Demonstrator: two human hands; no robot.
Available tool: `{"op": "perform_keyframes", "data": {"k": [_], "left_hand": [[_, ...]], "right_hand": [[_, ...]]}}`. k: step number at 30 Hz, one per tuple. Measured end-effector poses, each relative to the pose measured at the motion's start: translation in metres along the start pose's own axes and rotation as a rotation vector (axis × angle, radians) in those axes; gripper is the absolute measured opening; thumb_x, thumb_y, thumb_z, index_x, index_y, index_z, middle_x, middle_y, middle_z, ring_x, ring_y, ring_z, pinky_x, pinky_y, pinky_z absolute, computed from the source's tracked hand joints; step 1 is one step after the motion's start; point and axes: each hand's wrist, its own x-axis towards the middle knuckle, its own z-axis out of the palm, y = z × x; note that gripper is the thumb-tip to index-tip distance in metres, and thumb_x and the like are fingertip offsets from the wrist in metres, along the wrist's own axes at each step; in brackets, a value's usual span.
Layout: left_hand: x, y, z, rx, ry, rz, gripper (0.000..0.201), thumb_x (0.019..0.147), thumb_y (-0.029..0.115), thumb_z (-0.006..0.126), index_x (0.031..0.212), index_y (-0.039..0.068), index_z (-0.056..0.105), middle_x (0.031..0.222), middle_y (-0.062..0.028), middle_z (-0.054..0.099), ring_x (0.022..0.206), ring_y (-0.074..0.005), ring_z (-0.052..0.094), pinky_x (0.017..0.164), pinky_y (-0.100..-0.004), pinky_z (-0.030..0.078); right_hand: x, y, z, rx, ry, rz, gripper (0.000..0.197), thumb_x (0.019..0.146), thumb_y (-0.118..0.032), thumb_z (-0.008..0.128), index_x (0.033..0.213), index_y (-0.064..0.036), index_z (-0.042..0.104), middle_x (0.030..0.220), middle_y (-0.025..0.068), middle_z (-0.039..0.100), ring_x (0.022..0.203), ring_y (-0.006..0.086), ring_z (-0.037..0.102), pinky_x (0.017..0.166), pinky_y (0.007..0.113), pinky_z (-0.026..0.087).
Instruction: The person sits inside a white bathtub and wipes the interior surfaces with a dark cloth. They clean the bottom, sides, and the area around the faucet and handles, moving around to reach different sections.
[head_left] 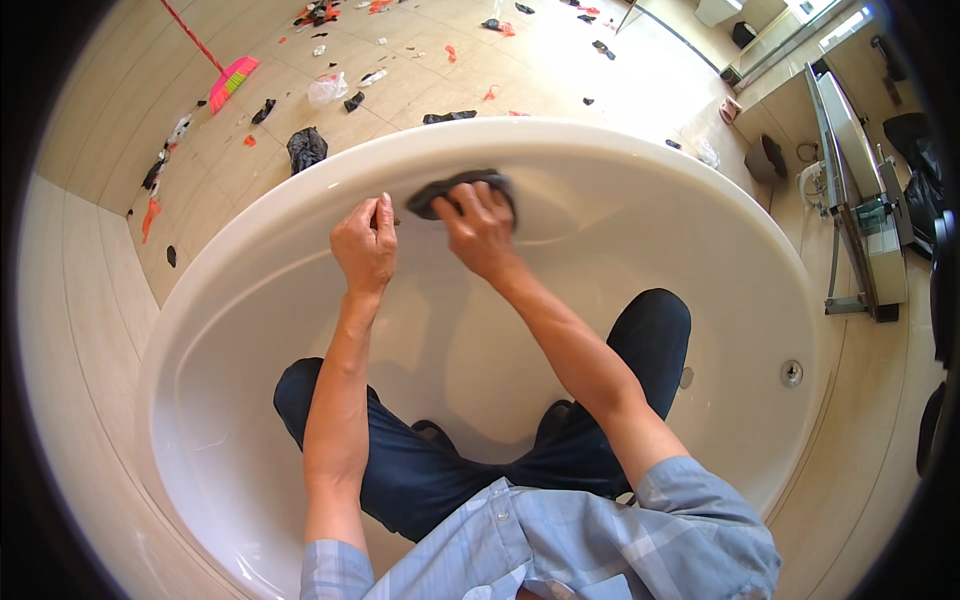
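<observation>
Nearest, at the bottom of the frame: a light blue checked shirt (590,540) with rolled sleeves, and dark blue trousers (450,470), knees spread toward left and right of centre, down inside a wide white bathtub (700,250). Two dark shoes (555,415) just visible between the legs, on the tub floor.

Rising from the lower edge, both bare forearms, reaching up toward the far inner wall of the tub. Left hand (365,245) in the centre of the frame, slightly left, fingers curled into a loose fist against the tub wall, pinching something small and dark that cannot be made out; grip closed, its content unclear. Right hand (480,230) just beside it to the right, fingers spread and pressed flat over a dark cloth (455,190), holding that cloth against the tub's inner wall just under the far rim, in the upper centre of the frame.

At the right side of the tub, a round metal fitting (792,373) set in the wall.

Beyond the rim, in the upper part of the frame, a pale tiled floor (420,70) strewn with scattered scraps, dark and red-orange. A black bag (306,148) lying near the tub's upper left edge, a clear plastic bag (326,90) further off. At upper left, a pink broom (228,80) with a red handle lying on the tiles. At upper right, a glass-and-metal frame (850,200) standing just beside the tub.
</observation>
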Motion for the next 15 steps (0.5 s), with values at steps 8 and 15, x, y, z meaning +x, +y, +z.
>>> {"op": "perform_keyframes", "data": {"k": [8,15], "left_hand": [[-0.002,0.010,0.007,-0.021,-0.123,0.029,0.037,0.101,0.025,0.060,0.071,0.004,0.064,0.064,-0.0126,0.063,0.059,-0.0326,0.060,0.057,-0.0418,0.045],[-0.025,0.011,0.039,0.038,-0.421,-0.056,0.032,0.096,0.030,0.063,0.080,0.005,0.073,0.073,-0.0159,0.069,0.072,-0.0403,0.067,0.065,-0.0466,0.051]], "right_hand": [[-0.136,0.046,-0.042,-0.104,0.000,0.601,0.020,0.077,0.002,0.068,0.094,-0.0046,0.062,0.083,0.0107,0.052,0.080,0.0314,0.054,0.071,0.043,0.044],[-0.169,-0.007,0.063,0.455,0.564,1.544,0.036,0.092,-0.012,0.074,0.117,-0.0004,0.051,0.109,0.0133,0.065,0.100,0.0286,0.062,0.094,0.039,0.049]]}}
